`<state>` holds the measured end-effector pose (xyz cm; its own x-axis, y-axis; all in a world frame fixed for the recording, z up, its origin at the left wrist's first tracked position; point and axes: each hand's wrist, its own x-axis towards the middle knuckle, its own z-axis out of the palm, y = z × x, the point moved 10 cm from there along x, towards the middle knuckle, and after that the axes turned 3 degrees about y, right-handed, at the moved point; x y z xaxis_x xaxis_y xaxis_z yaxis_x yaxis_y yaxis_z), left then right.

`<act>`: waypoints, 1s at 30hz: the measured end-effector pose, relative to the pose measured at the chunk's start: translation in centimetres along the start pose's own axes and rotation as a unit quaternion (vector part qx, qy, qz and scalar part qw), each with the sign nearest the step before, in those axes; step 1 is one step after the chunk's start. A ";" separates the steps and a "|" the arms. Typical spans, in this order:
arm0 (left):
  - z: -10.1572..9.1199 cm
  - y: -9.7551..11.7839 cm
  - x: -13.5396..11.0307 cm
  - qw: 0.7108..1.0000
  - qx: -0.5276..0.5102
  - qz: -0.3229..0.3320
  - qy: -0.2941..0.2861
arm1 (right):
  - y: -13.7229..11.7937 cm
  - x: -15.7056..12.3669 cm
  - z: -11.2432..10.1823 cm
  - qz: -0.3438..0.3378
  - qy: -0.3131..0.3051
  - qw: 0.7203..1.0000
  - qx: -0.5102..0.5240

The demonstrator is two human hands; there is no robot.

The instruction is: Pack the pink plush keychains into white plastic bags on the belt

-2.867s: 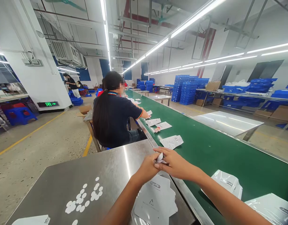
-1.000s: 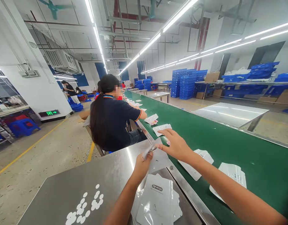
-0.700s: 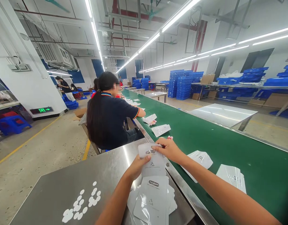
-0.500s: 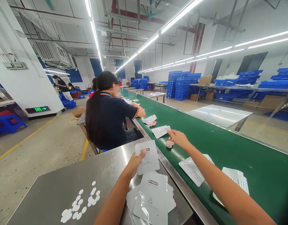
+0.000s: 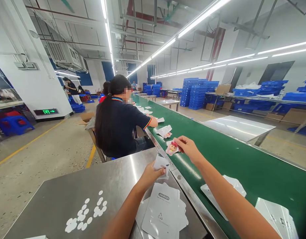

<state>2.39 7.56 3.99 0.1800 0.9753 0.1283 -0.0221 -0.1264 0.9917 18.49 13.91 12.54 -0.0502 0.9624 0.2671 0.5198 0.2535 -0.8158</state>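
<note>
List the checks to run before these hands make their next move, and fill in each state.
1. Left hand grips a white printed plastic pouch: ok.
2. That pouch's mouth is open: cannot tell.
3. Right hand holds the small pink-and-red toy figure: ok.
4. Pile of flat white printed pouches lies near the left hand: ok.
5. Round white discs gathered in one stack: not ok, scattered on the grey metal table.

Top pouch point(image 5: 159, 208) on the surface point(image 5: 118, 186): oval label point(image 5: 164, 196) read "Jandaon", spelling uncertain; recycling triangle point(image 5: 160, 216) below, fine print point(image 5: 163, 199) too small. Held pouch point(image 5: 159, 163) in left hand point(image 5: 151, 175) bore dark print, unreadable. Lit green exit sign point(image 5: 46, 112) at pillar's point(image 5: 34, 73) foot showed right-pointing arrow point(image 5: 52, 111).
</note>
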 end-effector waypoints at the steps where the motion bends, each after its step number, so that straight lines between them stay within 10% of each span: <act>1: 0.0 0.2 0.0 1.000 0.018 0.012 0.003 | -1.7 -0.8 -0.1 -0.020 0.007 0.998 0.063; 7: 0.0 1.0 -0.3 0.996 0.075 0.049 0.020 | -5.8 -4.2 -0.2 -0.086 0.012 0.993 0.075; 22: -0.2 2.0 -0.7 0.991 0.125 0.045 0.021 | -3.7 -5.1 0.6 -0.095 0.002 0.995 0.022; 30: 1.1 3.2 -0.9 0.992 0.103 0.066 -0.029 | -7.9 -9.4 3.6 -0.289 -0.063 0.945 -0.142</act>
<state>3.27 6.06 7.04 0.2450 0.9365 0.2509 0.1518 -0.2927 0.9441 11.80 3.18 14.64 -0.4871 0.6794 0.5488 0.5810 0.7213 -0.3771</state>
